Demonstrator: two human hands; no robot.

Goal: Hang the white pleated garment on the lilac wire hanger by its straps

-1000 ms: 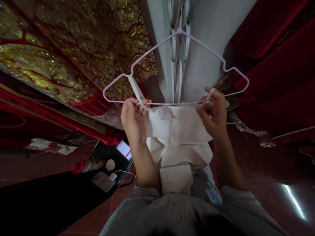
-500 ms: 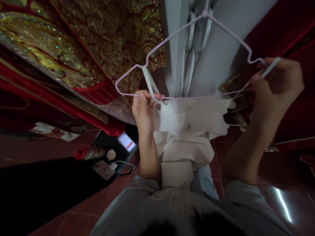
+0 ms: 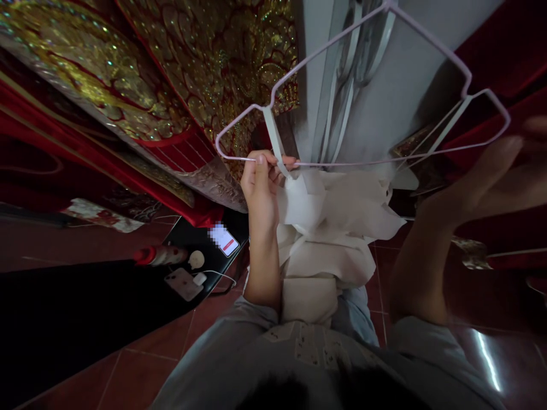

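Note:
A pale lilac wire hanger (image 3: 431, 48) hangs in front of me, with a white garment (image 3: 342, 228) under it. Thin white straps run from the garment up to notches on both sides of the hanger. My left hand (image 3: 260, 188) is closed on the hanger's bottom bar and the left strap, near the garment's top edge. My right hand (image 3: 504, 176) is at the far right, just below the hanger's right corner. It is smeared by motion; its fingers look apart and hold nothing I can make out.
Red and gold embroidered garments (image 3: 179, 74) hang at the left, dark red velvet (image 3: 508, 40) at the right. A grey wall (image 3: 393, 108) lies behind the hanger. On a black surface at lower left lie two phones (image 3: 224, 239), a charger and a red-tipped object (image 3: 158, 255).
My right hand carried the right strap up and out to the hanger's right notch, let it go, and drew away. The left hand kept its hold.

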